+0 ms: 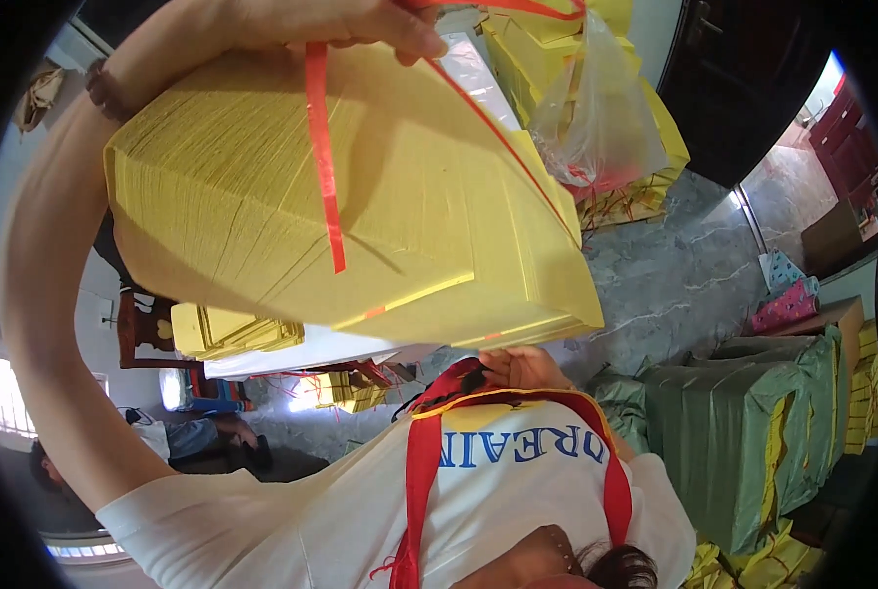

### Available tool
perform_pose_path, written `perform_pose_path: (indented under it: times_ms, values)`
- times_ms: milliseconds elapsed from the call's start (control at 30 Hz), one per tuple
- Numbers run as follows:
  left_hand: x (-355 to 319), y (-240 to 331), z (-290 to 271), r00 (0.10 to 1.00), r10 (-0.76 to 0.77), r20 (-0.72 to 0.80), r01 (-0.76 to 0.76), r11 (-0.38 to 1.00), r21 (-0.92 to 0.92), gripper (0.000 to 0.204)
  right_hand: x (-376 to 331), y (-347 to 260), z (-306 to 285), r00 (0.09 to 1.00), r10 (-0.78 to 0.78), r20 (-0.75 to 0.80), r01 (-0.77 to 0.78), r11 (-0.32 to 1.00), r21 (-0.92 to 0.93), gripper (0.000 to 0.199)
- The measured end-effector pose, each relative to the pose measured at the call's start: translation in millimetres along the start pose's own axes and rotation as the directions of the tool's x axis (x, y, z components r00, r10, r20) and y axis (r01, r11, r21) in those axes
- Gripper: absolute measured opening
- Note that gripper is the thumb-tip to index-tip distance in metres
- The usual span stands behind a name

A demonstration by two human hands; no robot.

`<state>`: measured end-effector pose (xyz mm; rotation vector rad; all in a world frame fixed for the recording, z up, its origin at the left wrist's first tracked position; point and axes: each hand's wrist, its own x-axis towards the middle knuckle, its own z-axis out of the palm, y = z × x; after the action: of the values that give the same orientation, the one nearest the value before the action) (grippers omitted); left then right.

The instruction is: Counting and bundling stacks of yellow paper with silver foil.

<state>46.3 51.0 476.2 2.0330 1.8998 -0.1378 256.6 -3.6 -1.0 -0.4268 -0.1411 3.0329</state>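
A thick stack of yellow paper sheets (380,206) fills the middle of the view, bound with a red plastic ribbon (326,167) that crosses its face. My left hand (351,25) grips the stack's top edge, fingers over the ribbon, with my forearm arching up along the left side. My right hand (522,368) is under the stack's lower edge, close to my chest, and is mostly hidden by the paper. A white T-shirt (498,491) with blue letters and red straps shows below the stack.
More yellow stacks (233,334) lie on a white table. A clear plastic bag (596,118) rests on yellow bundles at the top. Green-wrapped bundles (743,432) stand at the right on the grey marble floor (675,275). Another person (193,437) is low at the left.
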Motion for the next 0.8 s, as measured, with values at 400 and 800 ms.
perform_pose_path:
  times_ms: [400, 800]
  values:
    - [55.6, -19.6, 7.2, 0.997, 0.078, -0.025, -0.074, 0.986, 0.15, 0.027, 67.1, -35.8, -9.2, 0.986, -0.125, 0.106, 0.098, 0.969, 0.228, 0.031]
    - [26.3, 45.3, 41.6, 0.962, 0.176, -0.21, -0.168, 0.984, 0.059, 0.031, -104.9, -177.7, 168.1, 0.758, -0.245, 0.605, 0.645, 0.418, -0.639, 0.031]
